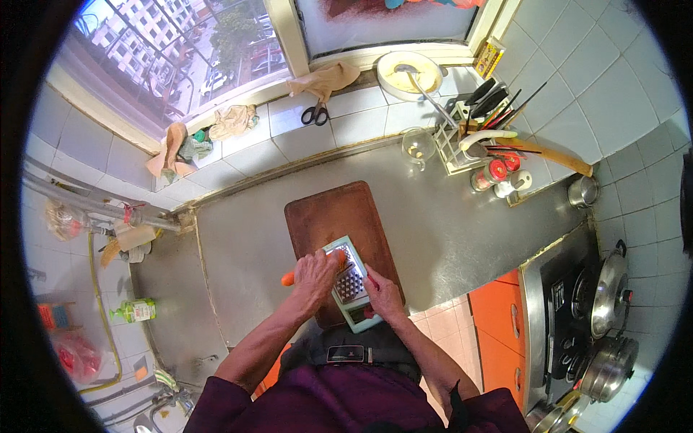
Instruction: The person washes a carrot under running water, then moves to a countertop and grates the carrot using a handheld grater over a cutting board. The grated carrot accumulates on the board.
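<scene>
My left hand (315, 276) is closed around a carrot (288, 279), whose one end sticks out at the left while the other lies against the metal face of a flat grater (352, 284). The grater has a pale green frame and is tilted over a brown cutting board (341, 214). My right hand (383, 295) grips the right side of the grater's frame, with something red showing by the fingers. The lower end of the grater is close to my belt.
A glass mug (418, 147), a utensil rack (457, 154) and red-lidded jars (489, 174) stand at the back right. A bowl with a ladle (387, 70) and scissors (315, 115) are on the sill ledge. The gas stove (568, 308) is at the right.
</scene>
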Demonstrator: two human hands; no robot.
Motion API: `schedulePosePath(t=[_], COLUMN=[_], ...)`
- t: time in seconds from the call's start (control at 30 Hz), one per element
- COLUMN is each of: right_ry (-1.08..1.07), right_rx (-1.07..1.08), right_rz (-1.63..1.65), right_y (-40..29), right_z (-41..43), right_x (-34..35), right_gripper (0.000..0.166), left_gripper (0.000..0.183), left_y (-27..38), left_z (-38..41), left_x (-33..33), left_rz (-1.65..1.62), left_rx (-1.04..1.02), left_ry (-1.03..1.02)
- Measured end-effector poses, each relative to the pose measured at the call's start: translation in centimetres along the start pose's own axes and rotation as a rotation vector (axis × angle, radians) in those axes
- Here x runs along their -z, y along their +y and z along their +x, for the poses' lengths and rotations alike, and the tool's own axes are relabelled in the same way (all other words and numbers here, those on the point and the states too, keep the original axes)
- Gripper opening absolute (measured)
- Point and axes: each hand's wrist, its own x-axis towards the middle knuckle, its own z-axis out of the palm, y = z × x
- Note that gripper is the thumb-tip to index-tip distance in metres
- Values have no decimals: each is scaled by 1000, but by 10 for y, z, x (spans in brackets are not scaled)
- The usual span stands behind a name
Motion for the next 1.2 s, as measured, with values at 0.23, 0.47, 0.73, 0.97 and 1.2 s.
schedulePosePath(t=[0.23,0.47,0.73,0.97,1.2], right_ry=[-44,-51,14,39,4], right_rx=[-91,-49,-8,20,-11], right_rz=[0,-7,-7,13,13], right_y=[-8,5,0,6,7], right_z=[0,5,14,9,1], right_x=[3,3,3,-1,-8], right_gripper=[51,47,47,48,49], left_gripper=[26,31,32,33,45], left_y=[-9,-1,-6,-15,-18], left_z=[15,5,21,9,8], left_x=[-16,-5,-13,-14,-33], left_rz=[18,-5,18,-103,-141], left_rx=[-9,-3,-32,54,150], left_ry=[107,-84,63,27,89])
